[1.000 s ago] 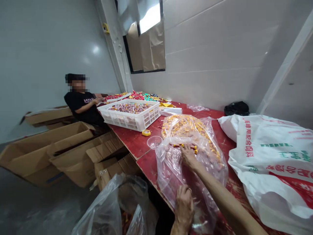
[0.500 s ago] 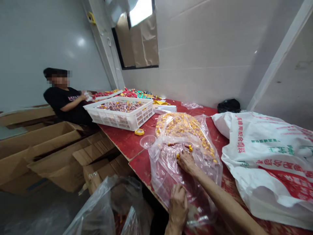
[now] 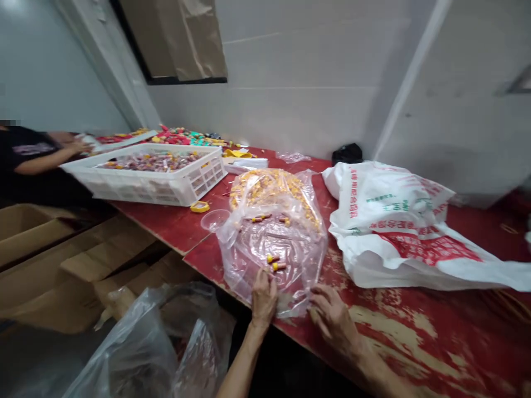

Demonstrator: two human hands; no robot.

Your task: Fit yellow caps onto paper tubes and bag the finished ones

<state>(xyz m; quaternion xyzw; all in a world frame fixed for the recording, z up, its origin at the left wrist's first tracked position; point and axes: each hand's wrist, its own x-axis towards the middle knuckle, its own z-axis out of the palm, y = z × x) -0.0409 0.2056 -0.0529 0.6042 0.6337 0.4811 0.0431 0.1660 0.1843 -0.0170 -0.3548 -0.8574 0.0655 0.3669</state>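
Observation:
A clear plastic bag (image 3: pixel 286 243) lies on the table, its far part full of small yellow-capped tubes (image 3: pixel 269 188). Several loose tubes (image 3: pixel 279 266) rest in or on its flatter near part; which one I cannot tell. My left hand (image 3: pixel 264 298) is at the bag's near edge, just below those tubes, its fingers closed on the film. At the near right corner of the bag, my right hand (image 3: pixel 334 315) has bent fingers closed on the edge; some blur hides the fingertips. Left of the bag are a clear round lid or dish (image 3: pixel 214 220) and a small yellow object (image 3: pixel 199 207).
A white crate (image 3: pixel 145 185) of similar tubes stands at the left on the red table (image 3: pixel 166 226). A printed white sack (image 3: pixel 373 221) lies at the right. Cardboard boxes (image 3: pixel 112 249) and clear plastic (image 3: pixel 128 337) fill the lower left. Another person's arm (image 3: pixel 45 157) shows at far left.
My right hand has left the tubes and drawn back to the bag's near right edge. The view has swung right, so everything appears shifted left.

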